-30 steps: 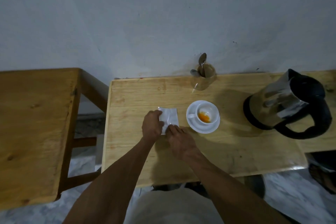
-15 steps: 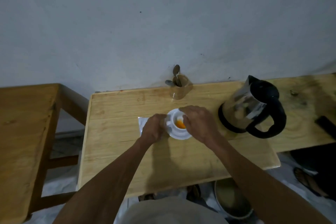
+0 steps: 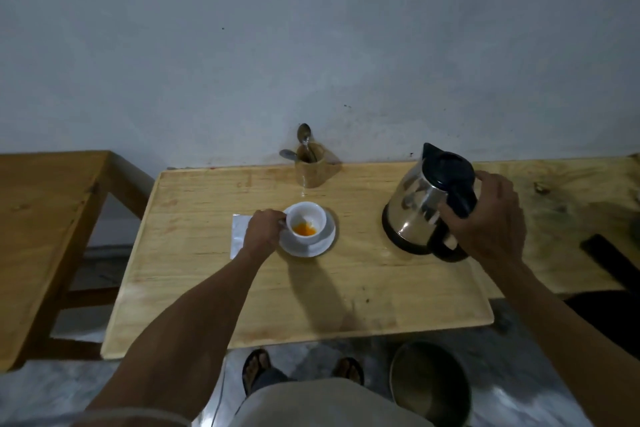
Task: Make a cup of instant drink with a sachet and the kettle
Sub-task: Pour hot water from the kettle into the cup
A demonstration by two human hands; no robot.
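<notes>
Kettle: steel, likely heavy; right hand fingers wrap its handle. Cup: fragile; left hand grips its handle.

Around the one white cup there is one saucer beneath it, one silver sachet to its left and one kettle to its right. Behind the cup stands one holder with two spoons. Two wooden benches show, and two hands.
</notes>
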